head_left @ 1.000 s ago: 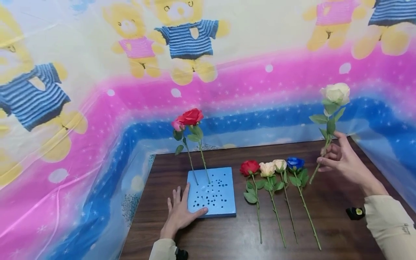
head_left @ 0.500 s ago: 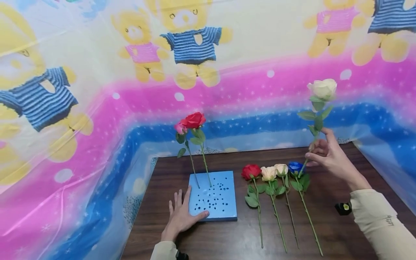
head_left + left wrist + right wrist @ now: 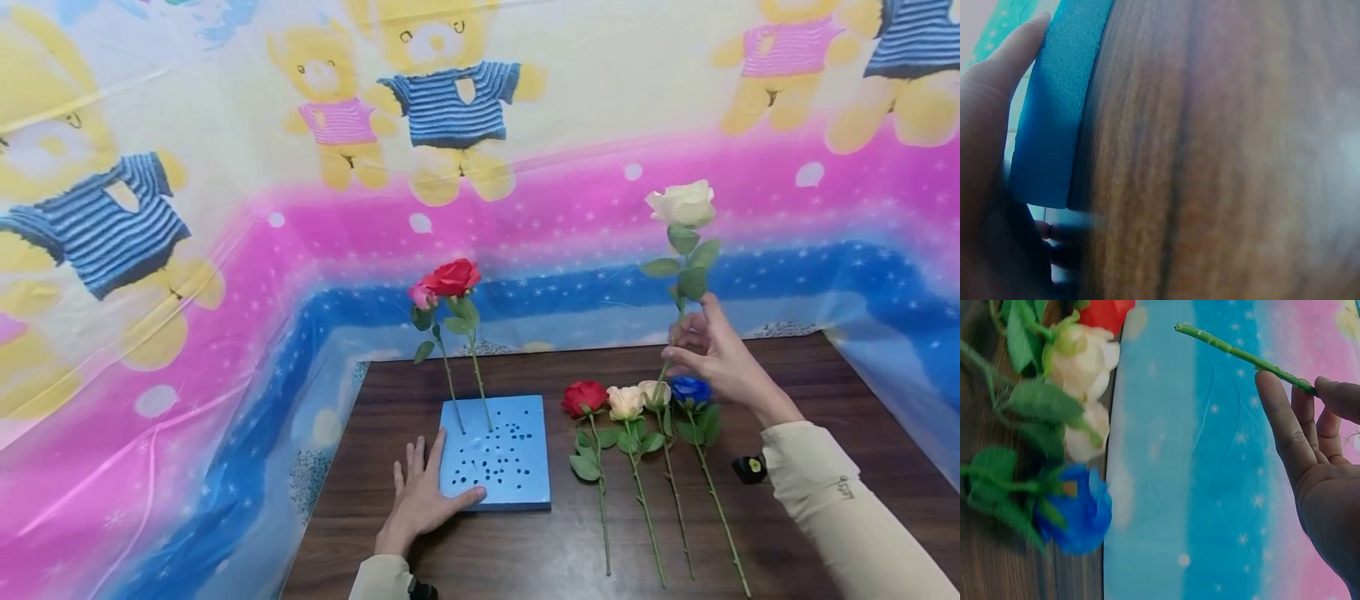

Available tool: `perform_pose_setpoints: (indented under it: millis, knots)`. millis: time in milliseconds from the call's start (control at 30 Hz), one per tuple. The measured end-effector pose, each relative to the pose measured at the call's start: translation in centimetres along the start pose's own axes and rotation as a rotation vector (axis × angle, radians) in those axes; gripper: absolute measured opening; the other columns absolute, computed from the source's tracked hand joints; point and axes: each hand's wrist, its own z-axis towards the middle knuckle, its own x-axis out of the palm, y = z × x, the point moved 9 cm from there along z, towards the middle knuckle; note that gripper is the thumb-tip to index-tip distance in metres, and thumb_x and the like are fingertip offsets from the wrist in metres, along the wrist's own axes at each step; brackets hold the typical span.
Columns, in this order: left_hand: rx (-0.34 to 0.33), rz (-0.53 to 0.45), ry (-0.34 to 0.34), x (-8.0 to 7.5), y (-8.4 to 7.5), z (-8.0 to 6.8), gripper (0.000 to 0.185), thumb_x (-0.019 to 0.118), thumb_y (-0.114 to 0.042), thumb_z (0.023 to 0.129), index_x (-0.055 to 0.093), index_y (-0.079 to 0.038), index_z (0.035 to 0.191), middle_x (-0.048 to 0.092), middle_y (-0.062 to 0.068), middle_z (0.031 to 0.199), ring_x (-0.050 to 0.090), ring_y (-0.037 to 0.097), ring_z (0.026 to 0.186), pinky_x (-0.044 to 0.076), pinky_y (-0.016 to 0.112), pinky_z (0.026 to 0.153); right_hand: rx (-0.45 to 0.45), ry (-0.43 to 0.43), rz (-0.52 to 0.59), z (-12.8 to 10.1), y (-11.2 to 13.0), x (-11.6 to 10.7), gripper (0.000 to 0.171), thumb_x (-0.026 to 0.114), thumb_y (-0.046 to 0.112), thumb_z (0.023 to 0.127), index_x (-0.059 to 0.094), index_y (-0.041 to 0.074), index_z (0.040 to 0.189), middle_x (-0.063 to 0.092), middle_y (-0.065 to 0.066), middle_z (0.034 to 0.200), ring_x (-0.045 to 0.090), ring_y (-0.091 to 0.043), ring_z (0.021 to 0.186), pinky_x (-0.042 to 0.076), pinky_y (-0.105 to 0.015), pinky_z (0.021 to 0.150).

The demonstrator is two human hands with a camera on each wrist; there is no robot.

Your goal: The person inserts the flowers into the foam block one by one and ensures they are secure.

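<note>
My right hand (image 3: pixel 716 358) pinches the stem of a white artificial rose (image 3: pixel 682 204) and holds it upright above the table. In the right wrist view, the bare lower stem (image 3: pixel 1235 350) sticks out past the thumb and fingers. At the left, my other hand (image 3: pixel 422 498) rests against a blue foam block (image 3: pixel 537 493) full of small holes, its thumb over the front corner and its straight fingers spread along the left side. A red rose (image 3: pixel 456 277) and a pink rose (image 3: pixel 423 293) stand upright in the back part of the block.
Between block and right arm, a red rose (image 3: pixel 583 400), two cream roses (image 3: pixel 625 402) and a blue rose (image 3: pixel 690 389) lie in a row on the brown table (image 3: pixel 525 558), stems toward me. A bear-print cloth (image 3: pixel 585 217) hangs behind the table.
My right hand has carried the white rose leftward, from beyond the blue rose to above the cream and blue roses. The left hand has stayed at the foam block.
</note>
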Motion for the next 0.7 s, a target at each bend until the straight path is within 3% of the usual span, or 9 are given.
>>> perform_pose_setpoints:
  millis: [300, 700]
  knots:
    - [0.003, 0.003, -0.002, -0.1, -0.2, 0.1, 0.129, 0.079, -0.083, 0.085, 0.014, -0.027, 0.182, 0.007, 0.028, 0.184, -0.003, 0.052, 0.171, -0.006, 0.079, 0.13, -0.011, 0.057, 0.025, 2.4, 0.2, 3.4, 0.105, 0.064, -0.015, 0.106, 0.014, 0.043, 0.177, 0.057, -0.033, 0.112, 0.077, -0.03, 0.098, 0.068, -0.059, 0.074]
    - [0.006, 0.01, -0.002, -0.4, -0.4, 0.1, 0.129, 0.079, -0.081, 0.086, 0.014, -0.026, 0.182, 0.007, 0.028, 0.185, -0.002, 0.052, 0.171, -0.005, 0.078, 0.131, -0.026, 0.118, 0.06, 4.3, -0.6, 7.8, 0.098, 0.064, -0.011, 0.108, 0.017, 0.039, 0.178, 0.058, -0.031, 0.113, 0.077, -0.036, 0.1, 0.069, -0.056, 0.076]
